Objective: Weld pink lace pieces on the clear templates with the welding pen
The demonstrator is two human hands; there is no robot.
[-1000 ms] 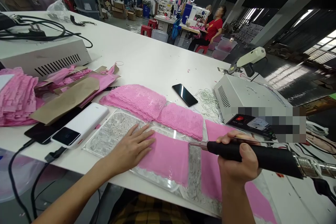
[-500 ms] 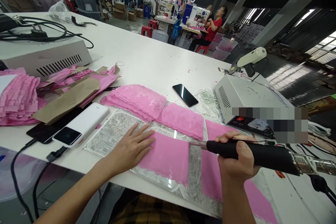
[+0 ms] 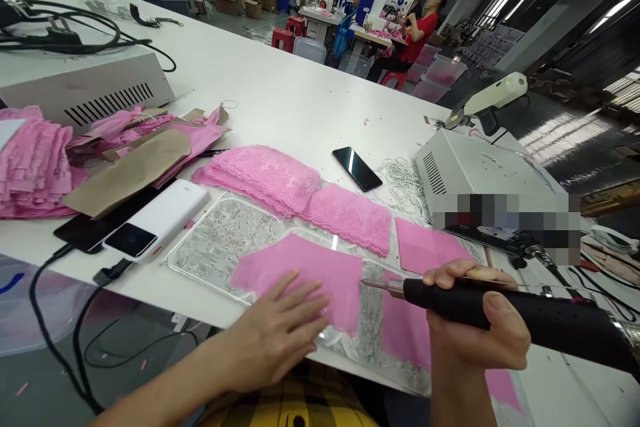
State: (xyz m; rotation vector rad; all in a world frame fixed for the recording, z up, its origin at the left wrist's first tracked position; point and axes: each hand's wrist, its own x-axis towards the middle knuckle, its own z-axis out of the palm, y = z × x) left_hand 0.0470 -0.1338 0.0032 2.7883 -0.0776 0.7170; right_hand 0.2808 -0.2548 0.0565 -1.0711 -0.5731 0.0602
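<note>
My left hand (image 3: 285,327) is spread open over a flat pink fabric piece (image 3: 320,267), its fingertips at the lower middle of the cloth. In my right hand (image 3: 480,320) is a thick black hand tool with a metal tip (image 3: 460,303), like a welding pen. Its tip points left, at the right edge of the fabric piece. Clear plastic over a grey stone-patterned board (image 3: 225,240) lies beneath the cloth. Another pink piece (image 3: 405,323) is under the tool, partly hidden by my right hand. Stacked pink lace pieces (image 3: 265,177) and a second lace stack (image 3: 350,217) lie just behind.
A phone (image 3: 357,169) and tangled white cord (image 3: 405,180) lie behind the stacks. Grey vented boxes stand left (image 3: 90,87) and right (image 3: 495,160). A white power bank (image 3: 160,220) with cables sits near the front edge. Farther back, a person in red sits at a sewing machine.
My left hand has slid right and toward me across the fabric, uncovering its left part. My right hand and the tool have shifted slightly right. The camera view has tilted down.
</note>
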